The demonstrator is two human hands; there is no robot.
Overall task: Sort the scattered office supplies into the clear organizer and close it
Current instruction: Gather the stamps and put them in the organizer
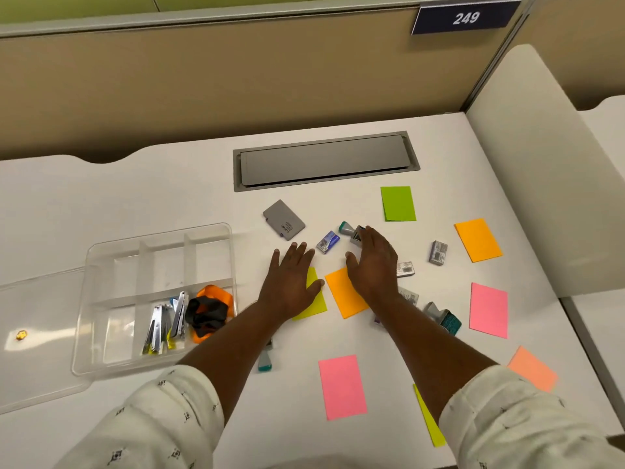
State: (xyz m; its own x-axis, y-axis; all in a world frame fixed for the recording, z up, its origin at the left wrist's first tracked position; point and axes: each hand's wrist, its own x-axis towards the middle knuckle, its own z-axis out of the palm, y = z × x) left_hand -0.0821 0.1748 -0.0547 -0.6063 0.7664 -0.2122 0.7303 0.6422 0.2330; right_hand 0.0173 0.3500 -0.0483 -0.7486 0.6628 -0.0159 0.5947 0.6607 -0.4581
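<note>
Mid-sort: both hands open, empty; left hand (293, 279) on yellow sticky note (314, 296), right hand (373, 262) at stamp (351, 231). Next: grip stamp, carry left to clear organizer (101, 252).

Organizer (101, 265): clear glossy plastic. Staplers (165, 323) inside it: shiny metal. Desk (135, 198): smooth white, slight sheen. Notes right of organizer, e.g. pink note (342, 387): matt paper. Sleeve (162, 418): printed cloth. Cable hatch (324, 160): matt grey.

Your organizer (159, 292) at the bench's (169, 191) left, its lid (37, 333) further left, staplers (165, 323) in its near compartments, paper notes (341, 385) scattered right of it, your hands over the middle ones, stamps (443, 319) and small boxes (438, 252) among them, cable hatch (324, 160) far behind.
</note>
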